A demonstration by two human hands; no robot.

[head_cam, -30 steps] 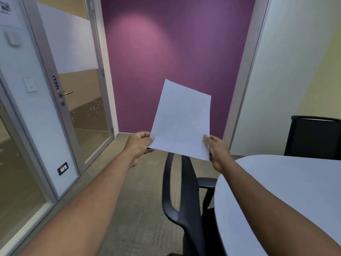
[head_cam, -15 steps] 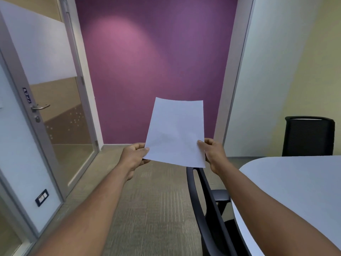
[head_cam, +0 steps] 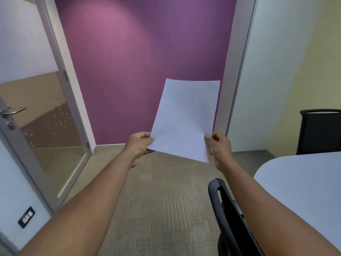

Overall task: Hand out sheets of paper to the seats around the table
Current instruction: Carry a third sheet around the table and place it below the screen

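I have the paper (head_cam: pixel 184 121) up in the air in front of me, over the carpet (head_cam: pixel 162 200) and against the purple wall (head_cam: pixel 138 61), well clear of the table (head_cam: pixel 304 182) at my right. My left hand (head_cam: pixel 139 145) pinches the lower left corner, thumb on top and the other fingers curled under; my right hand (head_cam: pixel 219 146) pinches the lower right edge the same way, thumb on the face of it. Whether this is one sheet or a few pressed together I cannot tell from here. It looks light and limp: it stands up only because I hold it at two points low down, and with one hand it would likely droop or fold. I judge it thin enough to crease if I squeeze hard, and smooth enough to slide on the tabletop once released. The best hold seems to be near the bottom corners, as now. A chair (head_cam: pixel 228 218) sits below my right forearm, another chair (head_cam: pixel 321 130) beyond the table; no paper is laid at either seat that I can see.
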